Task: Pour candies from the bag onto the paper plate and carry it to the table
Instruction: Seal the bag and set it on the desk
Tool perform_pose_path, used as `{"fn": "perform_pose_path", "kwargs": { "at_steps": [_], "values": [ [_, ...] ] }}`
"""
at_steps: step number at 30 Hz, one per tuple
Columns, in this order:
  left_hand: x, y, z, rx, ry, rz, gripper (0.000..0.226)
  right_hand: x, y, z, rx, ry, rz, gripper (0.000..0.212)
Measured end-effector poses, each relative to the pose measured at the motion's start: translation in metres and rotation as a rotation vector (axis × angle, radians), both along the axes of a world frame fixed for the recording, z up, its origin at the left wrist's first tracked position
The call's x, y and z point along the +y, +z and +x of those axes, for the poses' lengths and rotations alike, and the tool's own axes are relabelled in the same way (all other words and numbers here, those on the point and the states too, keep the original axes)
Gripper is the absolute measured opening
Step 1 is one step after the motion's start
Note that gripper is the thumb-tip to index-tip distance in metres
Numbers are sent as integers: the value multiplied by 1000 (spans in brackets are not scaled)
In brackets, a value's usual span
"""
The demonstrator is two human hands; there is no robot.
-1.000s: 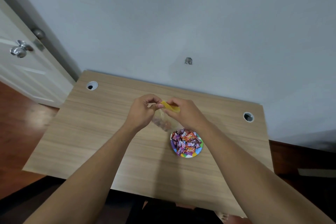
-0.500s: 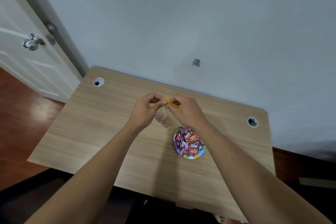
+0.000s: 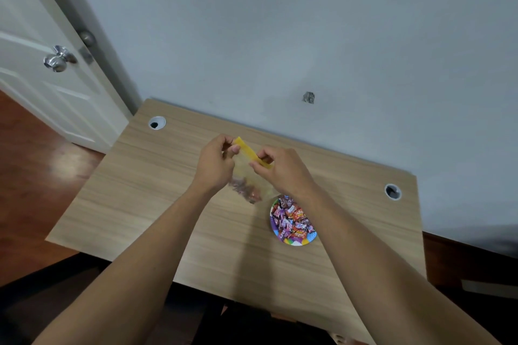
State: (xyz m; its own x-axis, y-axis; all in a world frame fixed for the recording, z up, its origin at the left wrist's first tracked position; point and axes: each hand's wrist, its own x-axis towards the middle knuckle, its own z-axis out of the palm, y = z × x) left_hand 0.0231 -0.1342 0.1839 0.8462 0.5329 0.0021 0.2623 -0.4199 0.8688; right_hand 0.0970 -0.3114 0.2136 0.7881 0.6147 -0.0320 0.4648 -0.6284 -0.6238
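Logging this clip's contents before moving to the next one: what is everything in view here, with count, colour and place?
bag: one, clear with yellow strip, held over the desk, a few candies left inside
plate: one, multicoloured, on the desk right of centre
candies: many, purple, red and orange wrappers, heaped on the plate
desk: one, light wood, against the wall
cable holes: two, white-rimmed, at the desk's back corners
door: one, white, far left
knob: one, silver, on the door
left hand: pinching the bag's strip
right hand: pinching the strip
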Motion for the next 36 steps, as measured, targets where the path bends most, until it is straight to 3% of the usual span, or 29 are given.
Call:
{"fn": "perform_pose_path", "kwargs": {
  "at_steps": [29,33,36],
  "values": [
    [60,-9,-20,55,276,-163,16,-30,-25,-3,19,32,-146,15],
    [103,-6,-36,-40,500,-267,19,-62,-51,5,94,-9,-303,17],
    [152,-12,-59,13,417,-260,20,-98,-74,10,178,-94,-321,18]
  ]
}}
